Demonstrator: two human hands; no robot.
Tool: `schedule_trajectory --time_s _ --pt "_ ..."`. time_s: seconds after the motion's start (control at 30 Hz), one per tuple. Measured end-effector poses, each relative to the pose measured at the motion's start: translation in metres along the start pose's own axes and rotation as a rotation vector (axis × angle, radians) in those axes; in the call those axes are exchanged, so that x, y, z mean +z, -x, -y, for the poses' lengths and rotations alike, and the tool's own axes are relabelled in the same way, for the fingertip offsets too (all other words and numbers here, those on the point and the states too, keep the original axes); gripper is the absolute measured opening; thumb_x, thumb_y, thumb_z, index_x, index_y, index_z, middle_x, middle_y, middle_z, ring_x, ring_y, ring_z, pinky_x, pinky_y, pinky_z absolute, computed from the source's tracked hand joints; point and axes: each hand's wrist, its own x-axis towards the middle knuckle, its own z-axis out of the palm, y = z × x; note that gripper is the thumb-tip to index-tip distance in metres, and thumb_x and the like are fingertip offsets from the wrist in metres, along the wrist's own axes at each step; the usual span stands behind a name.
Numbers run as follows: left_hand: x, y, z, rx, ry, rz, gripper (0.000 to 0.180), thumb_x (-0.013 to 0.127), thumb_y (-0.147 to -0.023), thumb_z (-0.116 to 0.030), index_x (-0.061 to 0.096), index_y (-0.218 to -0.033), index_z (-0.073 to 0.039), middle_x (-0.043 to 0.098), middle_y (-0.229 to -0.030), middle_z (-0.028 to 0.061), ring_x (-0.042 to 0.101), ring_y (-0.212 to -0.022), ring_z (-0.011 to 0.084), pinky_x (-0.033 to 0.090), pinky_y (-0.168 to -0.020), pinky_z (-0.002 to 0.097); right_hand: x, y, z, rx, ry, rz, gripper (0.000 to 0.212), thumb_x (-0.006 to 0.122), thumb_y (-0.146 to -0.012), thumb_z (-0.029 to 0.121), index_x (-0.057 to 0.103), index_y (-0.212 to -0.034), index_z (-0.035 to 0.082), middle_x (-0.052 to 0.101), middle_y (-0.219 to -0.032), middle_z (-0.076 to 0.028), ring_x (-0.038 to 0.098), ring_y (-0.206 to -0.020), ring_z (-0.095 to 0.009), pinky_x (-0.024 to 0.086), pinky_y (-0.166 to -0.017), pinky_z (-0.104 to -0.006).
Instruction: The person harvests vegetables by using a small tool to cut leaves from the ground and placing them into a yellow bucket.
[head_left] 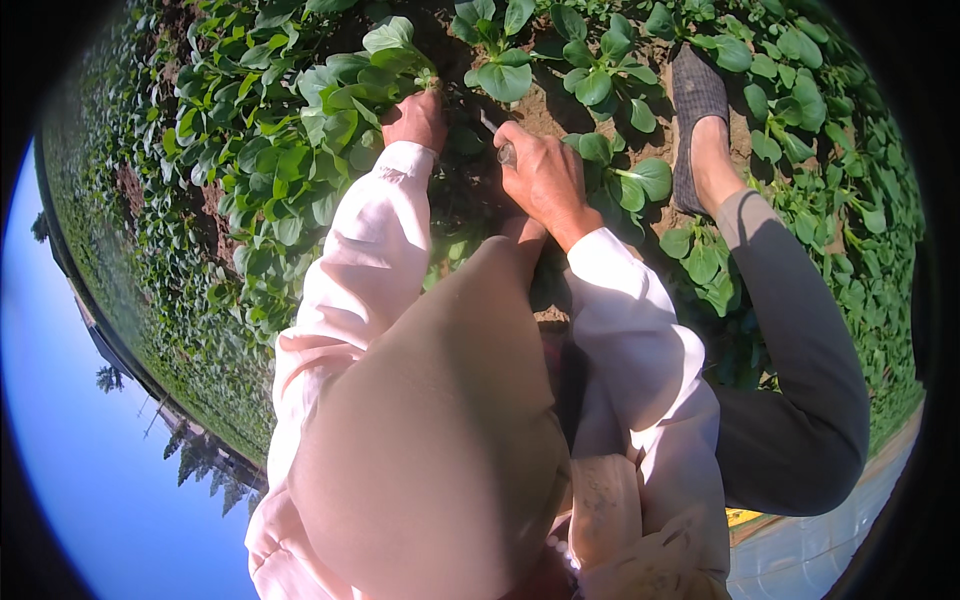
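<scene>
My left hand (415,122) is closed round the base of a leafy green plant (388,48), whose broad leaves fan out above and to the left of the fist. To its right, my right hand (545,180) grips the handle of a small knife (507,154). The butt of the handle shows beside the thumb, and a short dark stretch of the blade points up and left toward the left hand. Where the blade ends I cannot make out among shadow and leaves. Both hands are low, close to the soil.
Dense leafy greens (260,150) fill the left side, and separate plants (595,75) grow from brown soil on the right. My shoe (700,110) stands between plants at the right. My bent knee (450,340) rises between my arms. Plastic sheeting (800,560) lies at the lower right.
</scene>
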Motion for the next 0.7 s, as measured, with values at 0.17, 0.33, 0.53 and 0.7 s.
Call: schedule_trajectory --time_s 0.17,0.33,0.53,0.7 --pt "-0.001 -0.019 -0.010 -0.028 -0.187 0.188 0.024 0.047 -0.090 -0.016 0.066 -0.101 -0.005 0.070 -0.089 0.0154 0.068 -0.085 0.0350 0.054 -0.075 0.0456 0.006 -0.004 0.011 0.046 0.076 0.039 0.024 0.061 -0.075 0.005 0.060 -0.097 0.012 0.065 -0.076 -0.018 0.062 -0.075 -0.042 0.049 -0.067 -0.0492" --pt "0.016 -0.036 -0.003 0.110 -0.331 0.118 0.022 0.046 -0.090 -0.021 0.067 -0.088 -0.014 0.069 -0.084 0.0141 0.068 -0.081 0.0337 0.054 -0.068 0.0452 0.003 -0.023 0.004 -0.031 0.077 -0.003 0.021 0.063 -0.075 0.006 0.062 -0.095 0.011 0.065 -0.074 -0.019 0.062 -0.075 -0.042 0.049 -0.068 -0.0474" --pt "-0.004 -0.023 0.024 0.055 0.002 0.130 0.024 0.062 -0.081 -0.026 0.069 -0.100 -0.012 0.068 -0.095 0.0181 0.065 -0.091 0.0366 0.053 -0.077 0.0458 -0.036 0.007 -0.015 -0.059 0.072 0.091 0.021 0.062 -0.074 0.008 0.063 -0.094 0.010 0.063 -0.070 -0.020 0.061 -0.073 -0.042 0.048 -0.067 -0.0472" --pt "-0.009 0.014 0.034 0.211 0.265 -0.092 0.023 0.060 -0.084 -0.019 0.063 -0.105 -0.010 0.058 -0.117 0.0181 0.061 -0.092 0.0388 0.050 -0.079 0.0461 -0.039 0.020 -0.010 -0.023 0.079 0.135 0.021 0.061 -0.073 0.008 0.062 -0.094 0.010 0.061 -0.070 -0.021 0.059 -0.073 -0.043 0.047 -0.066 -0.0491"
